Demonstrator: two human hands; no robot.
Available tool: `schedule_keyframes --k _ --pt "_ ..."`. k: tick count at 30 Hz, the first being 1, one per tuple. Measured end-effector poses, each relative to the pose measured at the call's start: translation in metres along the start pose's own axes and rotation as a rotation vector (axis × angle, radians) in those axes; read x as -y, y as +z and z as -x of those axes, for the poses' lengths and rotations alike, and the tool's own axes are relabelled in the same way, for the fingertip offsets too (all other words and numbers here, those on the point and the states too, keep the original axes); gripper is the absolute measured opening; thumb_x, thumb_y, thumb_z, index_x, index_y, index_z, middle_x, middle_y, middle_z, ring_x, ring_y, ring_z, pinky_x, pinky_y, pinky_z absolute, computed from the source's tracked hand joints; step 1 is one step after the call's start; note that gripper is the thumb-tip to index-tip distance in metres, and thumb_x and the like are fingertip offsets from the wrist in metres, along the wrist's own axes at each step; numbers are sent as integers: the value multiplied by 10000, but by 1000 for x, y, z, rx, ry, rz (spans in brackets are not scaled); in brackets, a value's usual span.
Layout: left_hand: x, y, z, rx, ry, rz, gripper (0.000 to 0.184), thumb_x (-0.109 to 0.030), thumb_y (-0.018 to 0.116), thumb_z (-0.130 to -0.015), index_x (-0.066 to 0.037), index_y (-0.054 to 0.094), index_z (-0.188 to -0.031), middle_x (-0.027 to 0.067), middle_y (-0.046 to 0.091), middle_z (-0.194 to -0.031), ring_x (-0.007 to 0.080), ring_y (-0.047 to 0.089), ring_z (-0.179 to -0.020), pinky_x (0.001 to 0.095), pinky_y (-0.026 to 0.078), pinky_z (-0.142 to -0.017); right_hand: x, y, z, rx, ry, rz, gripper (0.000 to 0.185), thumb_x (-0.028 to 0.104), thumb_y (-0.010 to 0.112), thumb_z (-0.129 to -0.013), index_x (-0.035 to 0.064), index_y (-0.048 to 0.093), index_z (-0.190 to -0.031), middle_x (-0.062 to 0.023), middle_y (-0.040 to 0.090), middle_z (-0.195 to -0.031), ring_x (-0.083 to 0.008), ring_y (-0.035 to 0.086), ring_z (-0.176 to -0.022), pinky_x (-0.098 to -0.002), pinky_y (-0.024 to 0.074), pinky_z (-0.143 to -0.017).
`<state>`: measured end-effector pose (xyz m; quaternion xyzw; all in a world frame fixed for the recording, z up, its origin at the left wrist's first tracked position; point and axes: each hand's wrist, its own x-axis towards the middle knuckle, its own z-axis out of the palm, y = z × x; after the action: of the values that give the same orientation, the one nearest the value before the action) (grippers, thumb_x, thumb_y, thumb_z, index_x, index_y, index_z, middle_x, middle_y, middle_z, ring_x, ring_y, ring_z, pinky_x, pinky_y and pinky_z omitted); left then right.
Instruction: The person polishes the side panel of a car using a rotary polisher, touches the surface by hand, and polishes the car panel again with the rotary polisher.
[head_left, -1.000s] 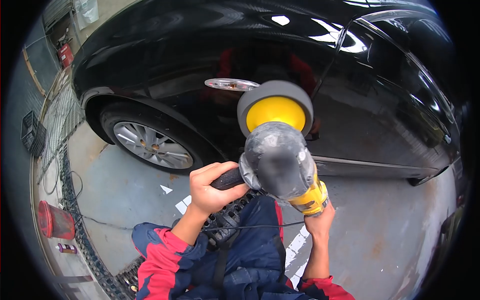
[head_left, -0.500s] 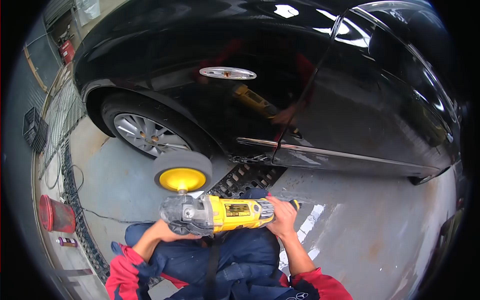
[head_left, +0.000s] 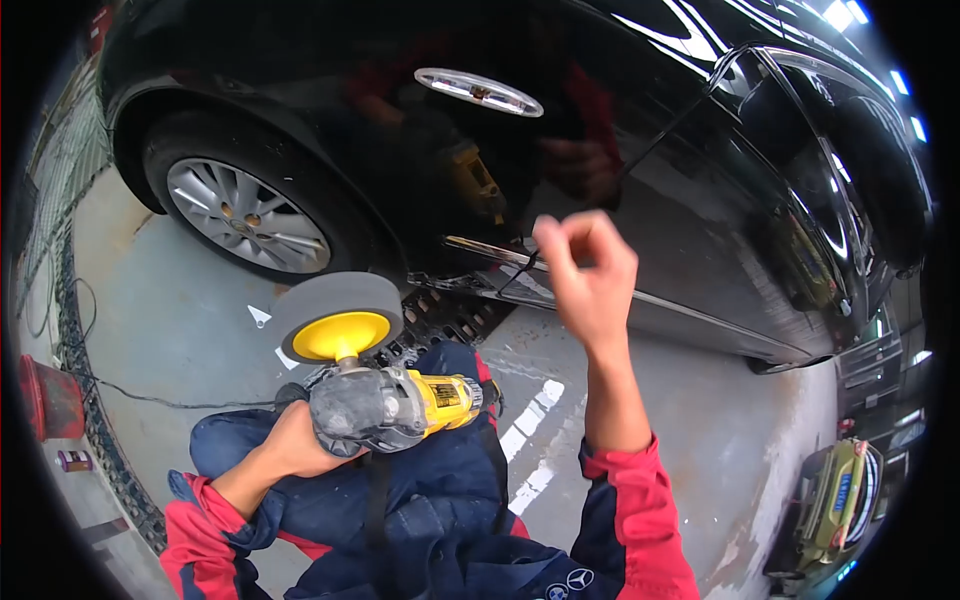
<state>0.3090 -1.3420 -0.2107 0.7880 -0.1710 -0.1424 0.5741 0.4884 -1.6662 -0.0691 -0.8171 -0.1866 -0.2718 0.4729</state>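
A yellow and grey power polisher [head_left: 440,398] lies across my lap. Its grey foam pad [head_left: 335,300] on a yellow backing plate [head_left: 342,336] points up toward the car. My left hand [head_left: 300,440] is wrapped around the polisher at its head end, partly hidden by the grey housing. My right hand [head_left: 592,275] is raised in front of the black car's side panel [head_left: 400,190], off the tool. Its fingers are curled toward the thumb; the fingertips are hidden, and whether it touches the panel I cannot tell.
An oval side lamp [head_left: 480,92] and a silver-rimmed wheel [head_left: 250,215] are on the car. A dark slotted grate [head_left: 430,320] lies on the floor beneath. To the left are a red bucket [head_left: 50,398], a small purple bottle [head_left: 74,461] and a cable [head_left: 170,403].
My right hand has let go of the polisher's rear end and moved up toward the car. The polisher's rear has shifted left, with my left hand still on it. The view has turned right.
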Motion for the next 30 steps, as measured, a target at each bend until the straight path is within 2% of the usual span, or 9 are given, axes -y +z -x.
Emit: schedule_keyframes --k 2,3,8,12,13,16,20,22,30 --pt "-1 4 -1 -33 30 -169 497 -284 901 -819 -94 775 -1261 142 815 -1154 355 781 -1055 422 611 -926 20 13 -32 -123 -34 67 270 221 849 -982 28 709 -856 0 681 -669 -46 603 -637 -239 481 -615" --pt "3 6 -1 -15 2 -186 486 -346 891 -826 -114 786 -1240 143 818 -1102 381 779 -1006 448 620 -874 25 21 -43 -161 -3 59 287 247 848 -982 28 720 -848 -5 690 -668 -53 614 -635 -244 491 -623" --pt "-1 7 -4 -12 -32 -231 489 -378 887 -844 -102 788 -1235 140 819 -1095 382 778 -1002 452 618 -878 27 33 -66 -241 50 104 348 326 830 -1012 24 735 -869 23 703 -735 -31 602 -672 -213 471 -650" --pt "0 8 -5 -66 -107 -96 517 -400 890 -848 -104 785 -1259 146 817 -1126 373 772 -1058 438 609 -925 31 29 -69 -229 93 128 367 352 844 -994 18 748 -872 2 731 -741 -47 645 -672 -215 485 -642" --pt "0 9 -5 -67 -109 -93 517 -400 890 -848 -104 785 -1259 146 817 -1126 373 772 -1058 438 609 -925 33 28 -70 -224 95 157 356 345 845 -975 28 754 -843 -14 732 -710 -69 650 -647 -241 504 -644" --pt "-1 7 -6 -55 -185 -37 633 -176 940 -824 -17 690 -1383 121 790 -1264 229 746 -1160 371 546 -1066 37 25 -71 -208 111 191 342 340 849 -949 36 764 -817 -26 733 -679 -88 653 -623 -267 521 -647" --pt "-4 6 -9 -34 -226 -58 645 -170 942 -820 -5 685 -1389 128 785 -1282 231 740 -1176 370 540 -1080 41 22 -75 -175 172 185 341 352 855 -930 36 777 -829 -18 735 -683 -79 646 -628 -264 518 -653" --pt "1 9 -9 -95 -148 -66 563 -409 892 -846 -44 773 -1257 175 814 -1138 366 775 -1083 421 605 -947 40 23 -76 -177 178 172 344 358 855 -926 36 781 -830 -18 735 -684 -78 642 -628 -265 517 -654" --pt "-2 10 -9 -65 -134 -112 530 -402 878 -859 -81 779 -1269 158 817 -1134 362 774 -1082 422 607 -943 37 23 -79 -167 194 139 339 357 858 -917 35 793 -831 -13 730 -683 -72 625 -622 -259 508 -650"
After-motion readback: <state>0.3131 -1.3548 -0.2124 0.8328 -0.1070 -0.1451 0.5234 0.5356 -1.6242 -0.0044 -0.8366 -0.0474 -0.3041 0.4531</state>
